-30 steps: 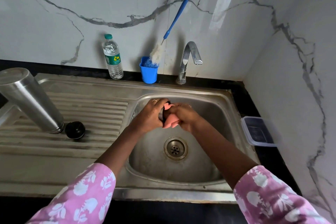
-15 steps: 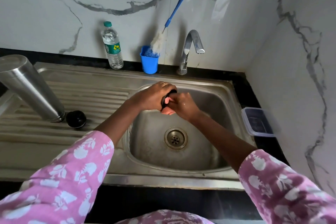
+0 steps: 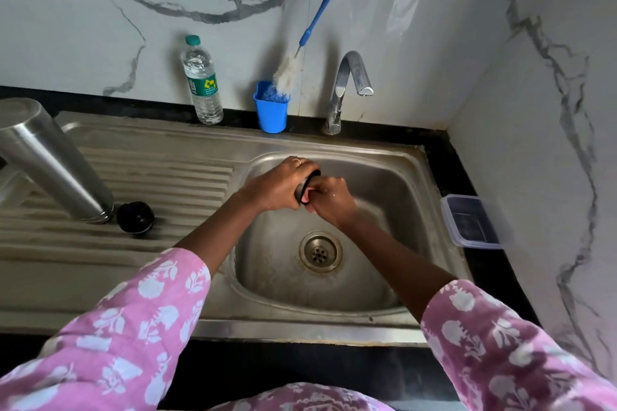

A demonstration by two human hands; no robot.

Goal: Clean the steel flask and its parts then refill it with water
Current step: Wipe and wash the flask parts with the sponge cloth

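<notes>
While our left hand (image 3: 278, 185) grips the flask cap (image 3: 307, 184), we work the pink sponge (image 3: 305, 197), pinched in our right hand (image 3: 330, 198), round its inside rim.

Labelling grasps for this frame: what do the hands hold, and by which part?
Left hand grips a small round steel cap with a black rim around its side, over the sink basin. Right hand pinches a pink sponge against its open end.

Plastic tub (image 3: 474, 222) on counter right of sink; marble wall (image 3: 100, 10).
</notes>
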